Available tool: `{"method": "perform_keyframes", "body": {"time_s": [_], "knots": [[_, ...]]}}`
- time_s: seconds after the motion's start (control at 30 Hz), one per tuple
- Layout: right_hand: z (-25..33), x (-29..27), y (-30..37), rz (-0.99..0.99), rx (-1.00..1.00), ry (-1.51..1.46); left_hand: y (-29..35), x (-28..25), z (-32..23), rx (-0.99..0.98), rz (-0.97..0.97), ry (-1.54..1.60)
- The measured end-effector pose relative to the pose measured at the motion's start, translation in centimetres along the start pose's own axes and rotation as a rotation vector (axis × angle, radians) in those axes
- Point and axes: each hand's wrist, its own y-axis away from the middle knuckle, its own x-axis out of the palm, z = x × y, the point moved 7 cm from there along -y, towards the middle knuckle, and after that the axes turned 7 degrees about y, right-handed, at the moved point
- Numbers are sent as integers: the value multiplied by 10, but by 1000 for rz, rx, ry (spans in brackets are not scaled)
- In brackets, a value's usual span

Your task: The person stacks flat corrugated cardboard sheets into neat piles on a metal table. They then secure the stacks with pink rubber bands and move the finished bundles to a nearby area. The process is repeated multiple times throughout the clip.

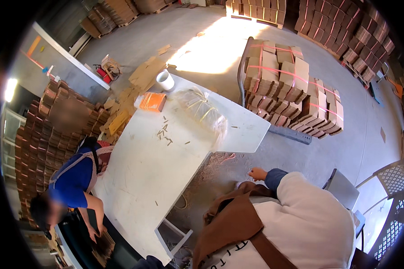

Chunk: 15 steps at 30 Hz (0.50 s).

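Note:
My right hand (257, 173) is out past its dark blue cuff, over the floor beside the white table (139, 166). Its fingers are curled in, and nothing shows in them. My left hand is out of sight; only a bit of dark sleeve (150, 262) appears at the lower edge. On the table lie a clear plastic bag bundle (202, 110) tied with yellowish strips, an orange packet (152, 102), a white cup (165, 80) and several small brown strips (163, 131).
At left, a co-worker in blue (74, 175) bends over a stack of cardboard pieces (104, 245), both hands on it. A cart (292, 134) carries strapped cardboard bundles (278, 74). Perforated chairs (393, 197) stand at right. Cardboard scraps (143, 76) litter the floor behind the table.

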Motion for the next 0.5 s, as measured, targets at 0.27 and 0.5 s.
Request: {"method": "perform_keyframes", "body": {"time_s": [0.27, 0.5], "knots": [[-59, -14, 15, -123, 81, 17, -2, -5, 18, -6, 0, -48], [-30, -8, 11, -71, -105, 194, 1, 6, 32, -7, -27, -38]]}}
